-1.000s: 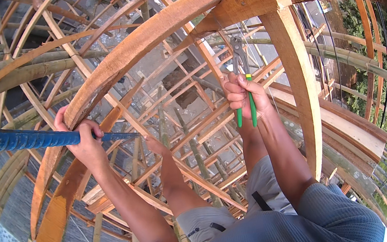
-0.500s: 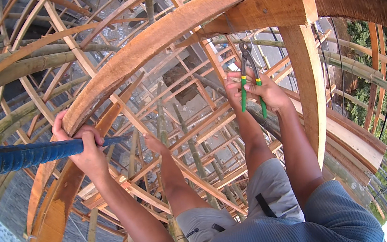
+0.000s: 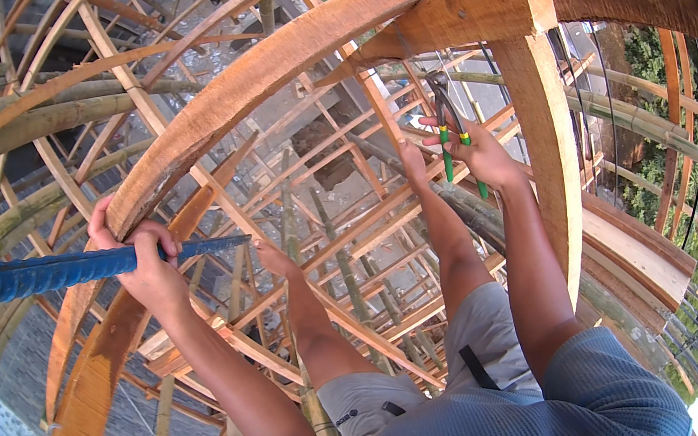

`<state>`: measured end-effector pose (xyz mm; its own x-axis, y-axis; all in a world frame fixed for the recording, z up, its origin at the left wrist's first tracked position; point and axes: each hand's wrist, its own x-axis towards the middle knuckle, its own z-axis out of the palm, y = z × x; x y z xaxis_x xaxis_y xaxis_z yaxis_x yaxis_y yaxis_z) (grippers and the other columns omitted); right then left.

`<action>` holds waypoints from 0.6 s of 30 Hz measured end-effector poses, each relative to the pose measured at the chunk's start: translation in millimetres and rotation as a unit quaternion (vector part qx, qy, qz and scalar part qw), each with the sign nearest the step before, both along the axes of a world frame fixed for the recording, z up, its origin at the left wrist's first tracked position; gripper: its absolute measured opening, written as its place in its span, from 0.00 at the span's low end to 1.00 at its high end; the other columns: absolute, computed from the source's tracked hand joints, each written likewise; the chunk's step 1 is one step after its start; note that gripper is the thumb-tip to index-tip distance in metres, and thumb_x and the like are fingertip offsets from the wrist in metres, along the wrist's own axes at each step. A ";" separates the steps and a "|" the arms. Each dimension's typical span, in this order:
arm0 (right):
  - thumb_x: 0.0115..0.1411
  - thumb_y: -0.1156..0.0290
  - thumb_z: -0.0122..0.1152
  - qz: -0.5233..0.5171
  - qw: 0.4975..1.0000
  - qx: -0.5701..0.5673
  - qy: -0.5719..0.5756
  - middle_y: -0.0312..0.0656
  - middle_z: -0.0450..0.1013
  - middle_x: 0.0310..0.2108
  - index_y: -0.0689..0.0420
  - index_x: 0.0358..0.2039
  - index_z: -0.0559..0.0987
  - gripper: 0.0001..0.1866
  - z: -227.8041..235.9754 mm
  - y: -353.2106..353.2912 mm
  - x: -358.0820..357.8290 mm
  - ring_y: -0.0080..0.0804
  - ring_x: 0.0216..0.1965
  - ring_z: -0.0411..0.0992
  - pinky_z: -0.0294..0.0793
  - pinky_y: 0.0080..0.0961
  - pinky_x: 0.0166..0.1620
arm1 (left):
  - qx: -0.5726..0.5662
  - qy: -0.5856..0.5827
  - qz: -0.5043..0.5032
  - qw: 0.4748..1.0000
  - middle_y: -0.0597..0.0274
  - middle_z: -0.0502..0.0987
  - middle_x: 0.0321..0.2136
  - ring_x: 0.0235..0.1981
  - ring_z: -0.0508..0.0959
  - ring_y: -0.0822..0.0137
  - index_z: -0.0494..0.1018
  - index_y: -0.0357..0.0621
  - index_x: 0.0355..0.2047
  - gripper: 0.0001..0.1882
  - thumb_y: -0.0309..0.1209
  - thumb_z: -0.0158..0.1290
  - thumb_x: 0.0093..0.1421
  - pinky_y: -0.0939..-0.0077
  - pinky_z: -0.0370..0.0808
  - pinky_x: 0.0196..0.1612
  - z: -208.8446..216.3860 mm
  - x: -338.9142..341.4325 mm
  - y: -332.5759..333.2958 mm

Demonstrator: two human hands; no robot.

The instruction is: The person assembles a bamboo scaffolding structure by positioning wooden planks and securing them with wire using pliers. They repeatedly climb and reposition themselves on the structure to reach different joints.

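My left hand is closed around a blue ribbed bar, which crosses the palm and passes under the curled digits. The lower end of a thick curved-looking wooden beam sits against the fingers of that same hand. To the right, my right hand holds green-handled pincers with yellow bands and a dark metal head. Some of its fingers stretch out past the handles. The pincer head points away from me, just below the joint of the beam and an upright wooden post.
Beneath me spreads a lattice of timber strips and bamboo poles, with the ground far below. My bare feet are on timber pieces. Stacked planks lie at right, dark cables hang there, and a wide board stands at lower left.
The pincers have turned more upright in my right hand, and their handles look closer together. My left hand keeps its grip on the bar. The whole view has shifted slightly.
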<state>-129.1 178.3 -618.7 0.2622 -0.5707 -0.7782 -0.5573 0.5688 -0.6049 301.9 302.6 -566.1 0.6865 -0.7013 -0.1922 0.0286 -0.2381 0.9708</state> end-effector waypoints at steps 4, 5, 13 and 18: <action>0.69 0.85 0.49 0.027 0.998 -0.040 0.026 0.41 0.76 0.58 0.58 0.68 0.71 0.27 5.4 -4.6 4.4 0.29 0.57 0.74 0.70 0.29 0.62 | -0.009 -0.002 0.001 1.000 0.65 0.66 0.14 0.14 0.62 0.76 0.61 0.42 0.62 0.28 0.18 0.40 0.59 0.81 0.63 0.19 -3.0 1.5 1.2; 0.69 0.85 0.48 0.040 0.997 -0.048 0.036 0.41 0.77 0.56 0.57 0.67 0.72 0.27 5.2 -5.5 4.9 0.28 0.56 0.74 0.70 0.28 0.61 | -0.009 0.003 0.004 1.000 0.64 0.66 0.14 0.14 0.62 0.76 0.61 0.42 0.62 0.28 0.18 0.40 0.59 0.81 0.63 0.20 -3.6 1.9 1.6; 0.70 0.79 0.49 0.107 0.982 -0.149 0.043 0.47 0.80 0.48 0.55 0.65 0.75 0.24 -3.7 -5.4 -0.4 0.32 0.49 0.79 0.79 0.32 0.51 | -0.002 -0.023 -0.019 1.000 0.65 0.66 0.14 0.15 0.62 0.75 0.61 0.41 0.62 0.29 0.17 0.41 0.59 0.81 0.64 0.21 -3.8 4.1 3.4; 0.73 0.70 0.54 0.067 0.989 -0.076 0.110 0.54 0.80 0.48 0.60 0.61 0.77 0.19 1.3 -7.2 6.2 0.37 0.48 0.80 0.78 0.32 0.50 | -0.002 -0.032 -0.021 0.999 0.65 0.66 0.14 0.15 0.63 0.75 0.60 0.40 0.62 0.29 0.18 0.42 0.59 0.81 0.63 0.21 -5.8 4.9 4.8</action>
